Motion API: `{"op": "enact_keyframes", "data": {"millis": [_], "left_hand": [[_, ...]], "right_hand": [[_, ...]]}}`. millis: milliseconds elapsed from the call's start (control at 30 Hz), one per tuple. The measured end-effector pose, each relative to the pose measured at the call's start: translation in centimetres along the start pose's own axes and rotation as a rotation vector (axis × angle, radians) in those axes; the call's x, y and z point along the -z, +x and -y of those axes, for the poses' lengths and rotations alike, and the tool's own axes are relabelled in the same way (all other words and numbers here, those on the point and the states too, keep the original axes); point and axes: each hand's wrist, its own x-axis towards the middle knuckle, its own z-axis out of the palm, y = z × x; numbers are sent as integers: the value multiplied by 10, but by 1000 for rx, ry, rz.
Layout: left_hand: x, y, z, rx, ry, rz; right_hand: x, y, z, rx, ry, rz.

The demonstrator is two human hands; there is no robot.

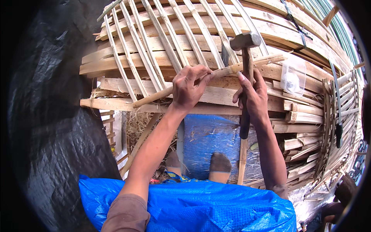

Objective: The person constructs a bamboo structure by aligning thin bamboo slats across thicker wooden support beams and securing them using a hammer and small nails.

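My left hand (189,88) is closed around a round bamboo pole (154,96), which slants up to the right across the slats. Its fingertips press together on the pole; whether they also pinch something small I cannot make out. In my right hand (253,96) is a hammer (246,60), held upright by its dark handle with the metal head above the pole. The right thumb lies along the pole's near side. Several thin bamboo slats (176,34) run away from the pole, spaced side by side like a rack.
Stacked wooden planks (127,62) lie under the slats. A clear plastic container (293,79) sits on the planks at the right. Split bamboo pieces (303,118) are piled nearby. Blue sheeting (216,205) covers my lap, and black sheeting (62,135) hangs at the left.
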Motion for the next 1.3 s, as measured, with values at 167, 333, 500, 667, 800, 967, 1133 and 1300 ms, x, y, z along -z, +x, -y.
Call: {"op": "enact_keyframes", "data": {"millis": [167,333,500,667,800,967,1133,1300], "left_hand": [[-4,0,-2,53,79,-53],[-2,1,2,68,54,-96],[1,19,-15,67,16,-128],[-7,59,-26,247,36,-90],[-15,87,-9,385,-61,-116],[-7,98,-10,375,99,-16],[-10,82,11,130,321,-17],[-18,82,17,-117,266,-21]], "right_hand": [[2,-2,8,-81,-40,-2],[3,-11,-2,-47,90,16],[6,-6,10,47,144,8],[2,25,39,85,2,-7],[0,61,49,190,-17,-10],[9,99,56,187,-133,-8],[7,103,47,201,-249,-24],[3,91,24,314,-304,-94]]}}
